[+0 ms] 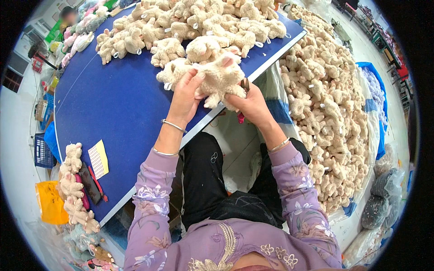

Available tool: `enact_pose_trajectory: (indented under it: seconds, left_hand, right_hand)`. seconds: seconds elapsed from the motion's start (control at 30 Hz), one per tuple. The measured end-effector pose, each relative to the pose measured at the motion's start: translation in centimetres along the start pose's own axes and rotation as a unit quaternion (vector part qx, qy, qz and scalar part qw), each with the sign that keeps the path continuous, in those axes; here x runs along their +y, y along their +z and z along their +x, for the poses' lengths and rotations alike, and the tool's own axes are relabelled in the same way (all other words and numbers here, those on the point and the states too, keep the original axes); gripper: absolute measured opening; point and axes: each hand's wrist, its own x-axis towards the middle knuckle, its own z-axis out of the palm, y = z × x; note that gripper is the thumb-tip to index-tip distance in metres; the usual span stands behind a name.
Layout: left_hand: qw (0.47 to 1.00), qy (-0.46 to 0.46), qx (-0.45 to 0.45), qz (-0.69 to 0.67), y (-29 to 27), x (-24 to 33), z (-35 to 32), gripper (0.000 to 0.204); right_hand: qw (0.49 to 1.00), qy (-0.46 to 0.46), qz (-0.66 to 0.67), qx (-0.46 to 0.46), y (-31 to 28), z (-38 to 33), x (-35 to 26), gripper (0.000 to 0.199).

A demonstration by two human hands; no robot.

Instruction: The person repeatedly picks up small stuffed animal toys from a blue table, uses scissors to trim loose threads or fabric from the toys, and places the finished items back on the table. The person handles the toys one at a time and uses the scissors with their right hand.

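Note:
A cream plush toy animal (pixel 220 76) with a pinkish ear is held in both my hands, just above the table's near edge. My left hand (pixel 186 97) pinches its left side between thumb and fingers. On the other side, my right hand (pixel 251 105) grips the toy's lower part with the thumb on top. Dark pointed blades, seemingly of small snips (pixel 245 84), stick up from my right hand, and a pink-red end shows below it. Close behind my hands, a heap of similar plush toys (pixel 181 29), several with white loops, covers the table's far part.
The blue table (pixel 122 95) has a pale edge. On its left lie a sticker sheet (pixel 98 158), a phone (pixel 90 183), a red pen (pixel 97 181) and a row of plush toys (pixel 71 186). A huge sack of plush toys (pixel 327 113) stands at right. A person (pixel 68 17) is far left.

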Motion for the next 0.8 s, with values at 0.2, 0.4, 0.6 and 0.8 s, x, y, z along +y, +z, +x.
enact_pose_trajectory:
  seconds: [0.2,0.4,0.6,0.8]
  left_hand:
    - [0.979,-0.085,-0.008,0.186,1.1,-0.4,-0.9,0.046]
    - [0.962,0.029,0.033,0.271,0.8,1.0,-0.4,0.035]
    - [0.776,0.293,0.261,0.494,-2.8,3.4,0.8,0.046]
    - [0.717,0.166,0.239,0.633,-4.1,2.5,0.6,0.052]
  right_hand:
    - [1.0,0.012,-0.005,0.011,-0.1,0.0,-0.2,0.033]
    - [0.996,0.024,-0.085,-0.001,-2.0,-0.3,-1.7,0.025]
    - [0.941,-0.083,0.311,0.105,-6.8,-0.2,-5.3,0.039]
    - [0.993,0.078,0.01,0.087,-4.4,0.0,-2.6,0.019]
